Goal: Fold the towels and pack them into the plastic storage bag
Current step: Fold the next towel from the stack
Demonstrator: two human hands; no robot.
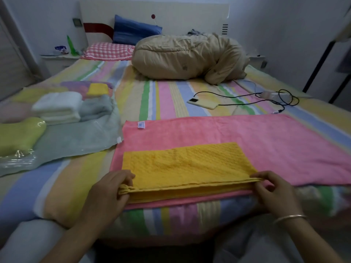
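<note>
Pinching the yellow towel [187,165] at its near corners, the left hand [109,188] and right hand [273,190] curl tight. It lies folded (on a pink towel [247,141]).

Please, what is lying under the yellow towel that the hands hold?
Under the yellow towel lies a pink towel, spread flat on the striped sheet. The left hand and the right hand pinch its near corners. The covered part of the pink towel cannot be seen.
</note>
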